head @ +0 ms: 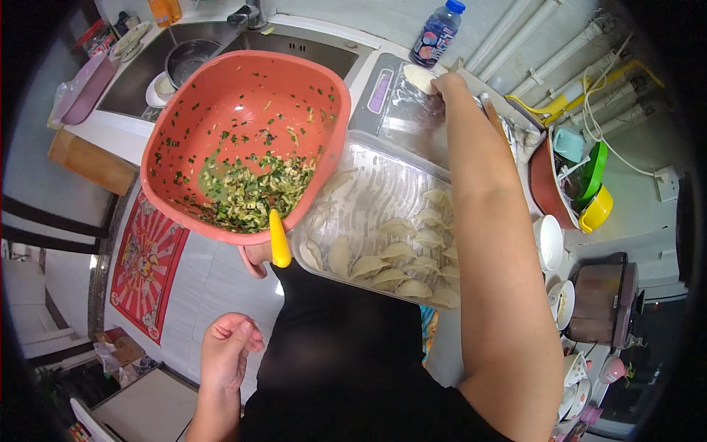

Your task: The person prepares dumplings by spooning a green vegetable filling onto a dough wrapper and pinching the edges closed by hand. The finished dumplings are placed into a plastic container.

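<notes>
My right hand (450, 85) reaches to the far end of a floured cutting board (406, 113), its fingertips at the edge of a round dough wrapper (420, 79). My left hand (233, 345) is raised over the floor, fingers loosely curled, holding nothing visible. A large red plastic basin (248, 127) holds chopped green filling (257, 188). A yellow utensil handle (280, 240) sticks out over its near rim. Beside the basin, a clear plastic tray (359, 157) holds several folded dumplings (397, 252); my right forearm hides its right side.
Behind the basin lies a steel sink (298, 52) with a dark pot (190, 61). A blue-capped bottle (436, 36) stands beyond the board. On the right are a brown container with utensils (552, 188), white bowls (548, 243) and a brown lidded appliance (599, 301).
</notes>
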A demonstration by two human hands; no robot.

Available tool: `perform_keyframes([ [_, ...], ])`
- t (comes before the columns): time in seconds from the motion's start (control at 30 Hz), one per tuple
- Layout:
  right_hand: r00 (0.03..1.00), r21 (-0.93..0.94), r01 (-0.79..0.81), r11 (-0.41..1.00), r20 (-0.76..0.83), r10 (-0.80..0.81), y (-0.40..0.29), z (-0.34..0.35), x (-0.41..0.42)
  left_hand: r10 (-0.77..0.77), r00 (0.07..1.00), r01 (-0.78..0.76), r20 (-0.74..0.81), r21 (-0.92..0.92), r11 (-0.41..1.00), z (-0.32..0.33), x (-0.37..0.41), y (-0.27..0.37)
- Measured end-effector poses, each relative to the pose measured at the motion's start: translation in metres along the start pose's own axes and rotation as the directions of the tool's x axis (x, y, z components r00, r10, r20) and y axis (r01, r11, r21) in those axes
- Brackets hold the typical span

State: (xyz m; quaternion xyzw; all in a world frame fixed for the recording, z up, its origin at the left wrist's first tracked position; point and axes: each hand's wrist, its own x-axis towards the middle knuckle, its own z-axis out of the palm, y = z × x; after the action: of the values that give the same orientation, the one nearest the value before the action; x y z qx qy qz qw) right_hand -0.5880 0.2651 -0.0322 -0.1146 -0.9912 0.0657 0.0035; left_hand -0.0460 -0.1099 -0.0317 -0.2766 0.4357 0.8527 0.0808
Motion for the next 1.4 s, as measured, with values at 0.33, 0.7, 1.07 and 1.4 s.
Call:
perform_keyframes([
  [0.33,0.931,0.282,-0.223,0.933,0.346,0.118,0.012,0.011,0.023,-0.041,0.997,0.039,0.064,0.029,0.999,0.007,0.005,0.002],
  [0.7,0.976,0.34,-0.214,0.916,0.121,0.183,0.018,0.035,0.062,-0.057,0.998,0.057,0.034,0.008,0.998,0.002,0.01,0.002],
  [1.07,0.887,0.685,-0.201,0.701,0.431,-0.166,0.068,-0.054,-0.082,-0.069,0.995,0.07,0.071,-0.01,0.998,0.005,0.008,-0.01],
  [1.4,0.924,0.269,0.331,0.905,-0.287,-0.253,0.082,-0.024,-0.158,-0.087,0.991,0.08,0.105,0.069,0.994,0.023,0.0,-0.018],
])
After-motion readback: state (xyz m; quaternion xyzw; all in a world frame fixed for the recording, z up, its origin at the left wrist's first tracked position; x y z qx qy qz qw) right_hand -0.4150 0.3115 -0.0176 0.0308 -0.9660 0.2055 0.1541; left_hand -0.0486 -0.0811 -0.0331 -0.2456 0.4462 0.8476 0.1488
